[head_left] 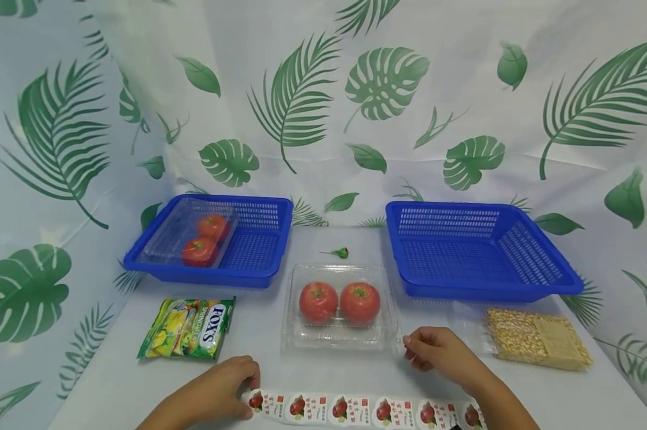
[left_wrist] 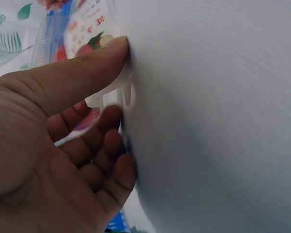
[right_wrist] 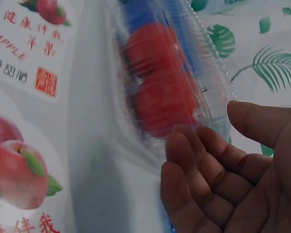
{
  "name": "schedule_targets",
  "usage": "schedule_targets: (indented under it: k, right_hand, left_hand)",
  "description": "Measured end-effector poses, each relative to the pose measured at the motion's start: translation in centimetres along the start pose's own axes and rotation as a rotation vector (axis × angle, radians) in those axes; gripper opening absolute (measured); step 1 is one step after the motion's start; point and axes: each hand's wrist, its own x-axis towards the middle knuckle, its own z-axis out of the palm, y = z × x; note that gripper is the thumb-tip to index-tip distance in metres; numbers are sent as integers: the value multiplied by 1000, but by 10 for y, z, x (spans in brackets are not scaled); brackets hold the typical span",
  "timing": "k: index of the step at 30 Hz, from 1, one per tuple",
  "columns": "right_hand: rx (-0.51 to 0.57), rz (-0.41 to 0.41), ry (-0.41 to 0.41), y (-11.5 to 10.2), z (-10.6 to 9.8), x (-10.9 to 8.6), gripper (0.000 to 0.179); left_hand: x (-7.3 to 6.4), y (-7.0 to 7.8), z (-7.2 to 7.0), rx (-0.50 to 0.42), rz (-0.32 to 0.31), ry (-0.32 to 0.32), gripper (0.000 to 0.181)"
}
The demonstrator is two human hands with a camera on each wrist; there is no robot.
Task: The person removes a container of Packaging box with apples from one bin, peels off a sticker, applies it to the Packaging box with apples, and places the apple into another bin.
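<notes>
Strip (head_left: pixel 350 411) of apple stickers lies nearest the camera, long axis left to right, its right part running up to the right forearm (head_left: pixel 497 394). Left hand (head_left: pixel 223 391) is at the strip's left end and pinches it — left wrist view shows the thumb laid over the paper. From that grip the strip extends rightward.

Clear box (head_left: pixel 334 340), two apples (head_left: pixel 318 303) inside, lies on the far side of the strip, long side also left to right. Judged key relation: box and strip roughly parallel, box farther, a gap between them.

Right hand (head_left: pixel 444 355) is the nearer to the box: fingers loosely bent, thumb apart from them, nothing visibly held. Box lies left and slightly far of its fingertips, near right corner just beside them — contact, cannot tell. Left hand sits near and left of the box, well apart from it.
</notes>
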Motion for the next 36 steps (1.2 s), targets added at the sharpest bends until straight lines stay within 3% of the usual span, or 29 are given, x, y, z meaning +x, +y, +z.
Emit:
schedule_targets:
  k: [5,9,13,16,22,29,36]
  right_hand:
    - [-66,-18,61,-9,4,-5,38]
    - [-108,-70,77,-17,9,-5,36]
    - [-104,-134,42,-23,16,-5,34]
    - [-97,-163,13,-26,22,-5,32]
    - [-132,-221,18,-36,31,-2,27]
    - [-125,-283,-2,-47,48,6,20]
    - [-99,-328,-4,-52,72,12,18]
  left_hand:
    - [2,-1,-1,-136,1,-63,34]
    - [2,-1,-5,-238,83,-48,33]
    - [1,0,-9,-377,195,-12,35]
    - [-1,5,-11,-499,225,-7,35]
    - [1,21,-18,-663,229,45,33]
    - [20,45,-21,-777,203,140,31]
    - [32,68,-18,-916,264,175,31]
